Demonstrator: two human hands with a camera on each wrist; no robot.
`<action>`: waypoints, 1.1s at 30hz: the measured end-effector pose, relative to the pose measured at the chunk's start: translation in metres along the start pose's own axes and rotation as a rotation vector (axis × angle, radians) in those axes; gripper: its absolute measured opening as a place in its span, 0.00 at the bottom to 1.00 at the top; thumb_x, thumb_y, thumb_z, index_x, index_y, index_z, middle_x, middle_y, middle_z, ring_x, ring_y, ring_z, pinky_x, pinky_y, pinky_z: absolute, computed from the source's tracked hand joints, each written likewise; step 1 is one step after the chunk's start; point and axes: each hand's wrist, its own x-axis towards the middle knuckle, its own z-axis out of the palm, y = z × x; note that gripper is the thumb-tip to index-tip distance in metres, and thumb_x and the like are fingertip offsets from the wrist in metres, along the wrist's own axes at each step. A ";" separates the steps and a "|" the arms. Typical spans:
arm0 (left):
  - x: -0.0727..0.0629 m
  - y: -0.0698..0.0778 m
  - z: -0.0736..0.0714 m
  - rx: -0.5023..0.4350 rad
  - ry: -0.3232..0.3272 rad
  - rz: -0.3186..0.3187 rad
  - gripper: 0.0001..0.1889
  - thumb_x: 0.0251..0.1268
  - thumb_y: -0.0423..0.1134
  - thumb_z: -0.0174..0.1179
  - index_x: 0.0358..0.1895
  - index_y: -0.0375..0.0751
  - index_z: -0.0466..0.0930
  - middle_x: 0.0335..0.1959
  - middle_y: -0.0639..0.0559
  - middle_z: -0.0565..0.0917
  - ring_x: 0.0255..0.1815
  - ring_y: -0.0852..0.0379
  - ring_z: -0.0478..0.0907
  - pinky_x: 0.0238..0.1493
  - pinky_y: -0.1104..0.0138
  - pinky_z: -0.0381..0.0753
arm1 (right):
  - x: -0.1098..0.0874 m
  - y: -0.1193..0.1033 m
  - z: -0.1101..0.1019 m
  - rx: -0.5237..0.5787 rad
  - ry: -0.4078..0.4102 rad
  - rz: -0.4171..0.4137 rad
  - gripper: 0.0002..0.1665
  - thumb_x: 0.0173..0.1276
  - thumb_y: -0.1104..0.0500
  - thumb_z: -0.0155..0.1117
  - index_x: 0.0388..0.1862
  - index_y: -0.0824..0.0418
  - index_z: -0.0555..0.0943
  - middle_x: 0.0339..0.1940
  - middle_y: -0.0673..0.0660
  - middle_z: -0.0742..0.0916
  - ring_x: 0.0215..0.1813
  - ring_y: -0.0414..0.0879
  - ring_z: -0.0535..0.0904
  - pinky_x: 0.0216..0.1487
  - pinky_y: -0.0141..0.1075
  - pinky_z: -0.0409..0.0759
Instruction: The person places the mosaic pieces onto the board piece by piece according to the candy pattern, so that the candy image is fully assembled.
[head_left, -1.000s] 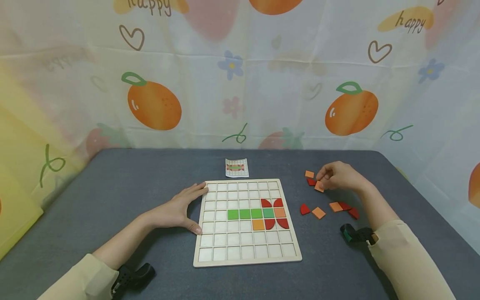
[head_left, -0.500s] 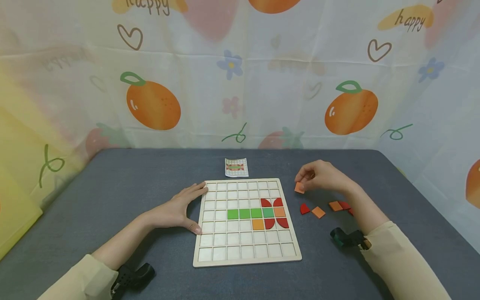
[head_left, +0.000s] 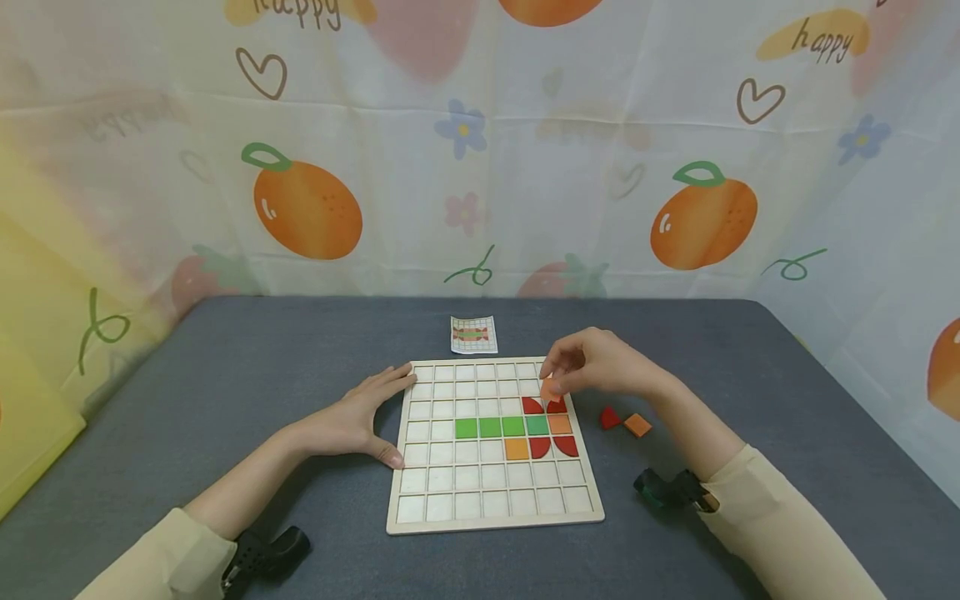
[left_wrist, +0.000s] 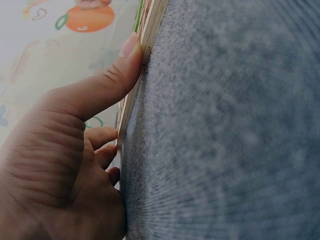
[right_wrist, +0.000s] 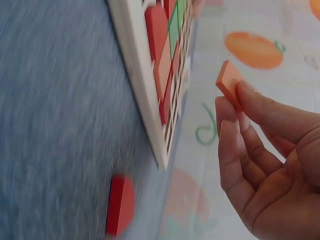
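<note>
Orange tile (head_left: pixel 552 390) is being pinched by right hand (head_left: pixel 596 362); board (head_left: pixel 493 500) beneath it is being touched by spread left hand (head_left: pixel 351 423)

My left hand (head_left: pixel 352 422) spreads its thumb from its fingers in the lower frame, left of centre; my right hand (head_left: pixel 603 364), right of centre, pinches, its forearm (head_left: pixel 693 425) slanting toward the lower right.

The left hand (head_left: pixel 358 418), fingers spread, touches the gridded board (head_left: pixel 480 505) to its right. The right hand (head_left: pixel 597 363) pinches an orange tile (head_left: pixel 551 391) over the board. On the near side of that hand lie a red piece (head_left: pixel 609 417) and an orange square (head_left: pixel 638 425); a printed card (head_left: pixel 473 335) lies between both hands, farther off.
</note>
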 end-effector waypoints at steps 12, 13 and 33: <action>0.000 0.001 0.000 0.002 -0.003 0.001 0.61 0.40 0.54 0.79 0.78 0.38 0.52 0.82 0.39 0.47 0.81 0.29 0.38 0.69 0.26 0.40 | 0.013 -0.030 0.030 0.071 -0.101 -0.081 0.08 0.65 0.62 0.69 0.41 0.52 0.86 0.32 0.51 0.88 0.37 0.48 0.84 0.40 0.43 0.84; 0.000 0.001 0.000 0.002 -0.003 0.001 0.61 0.40 0.54 0.79 0.78 0.38 0.52 0.82 0.39 0.47 0.81 0.29 0.38 0.69 0.26 0.40 | 0.014 -0.032 0.032 0.077 -0.109 -0.078 0.08 0.64 0.61 0.70 0.41 0.52 0.86 0.32 0.51 0.88 0.37 0.48 0.84 0.40 0.42 0.83; 0.000 0.000 0.000 -0.007 -0.005 -0.010 0.62 0.40 0.54 0.79 0.78 0.38 0.52 0.82 0.40 0.47 0.82 0.30 0.38 0.71 0.28 0.40 | 0.026 -0.044 0.059 0.056 -0.246 -0.129 0.08 0.58 0.67 0.72 0.35 0.57 0.87 0.28 0.54 0.88 0.29 0.42 0.82 0.34 0.34 0.82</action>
